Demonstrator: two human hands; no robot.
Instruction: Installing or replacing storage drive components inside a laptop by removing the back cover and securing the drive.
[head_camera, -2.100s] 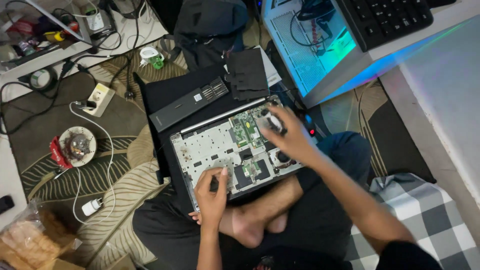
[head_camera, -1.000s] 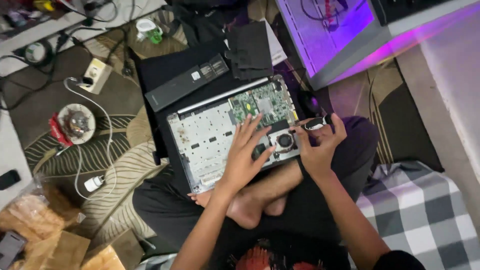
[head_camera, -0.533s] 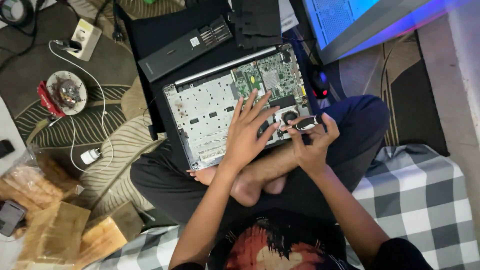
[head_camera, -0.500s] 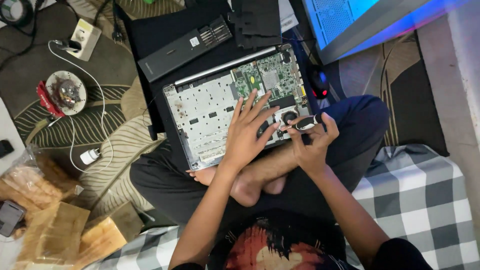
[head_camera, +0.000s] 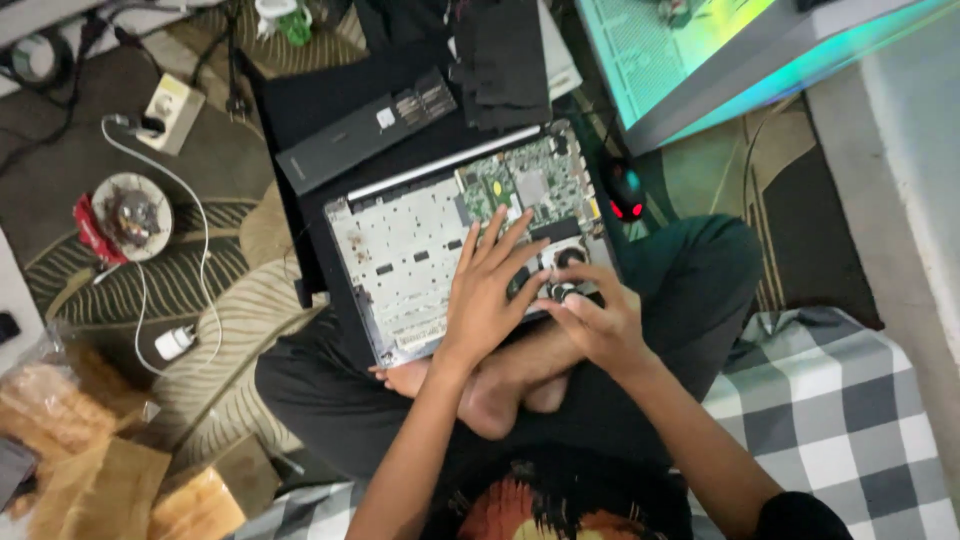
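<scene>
Head view is showing a person sitting cross-legged on a patterned rug (head_camera: 230, 330), with an opened laptop base (head_camera: 420, 260) lying across the lap at the middle of the frame, its bare underside and green circuit board (head_camera: 520, 185) facing up. At the upper right, a glowing computer case (head_camera: 720, 50) is standing on the floor. A long black battery pack (head_camera: 365, 130) is lying just above the laptop base, and a folded black cloth (head_camera: 510, 65) is sitting above that. The left hand (head_camera: 490, 290) is pressing flat on the base, fingers spread wide, gripping nothing. The right hand (head_camera: 590, 320) is curling closed at the base's lower right corner, pinching a small silvery part (head_camera: 562, 292) I cannot identify. At the left of the frame, a round dish (head_camera: 130, 215) and a white cable (head_camera: 190, 250) are lying on the rug.
</scene>
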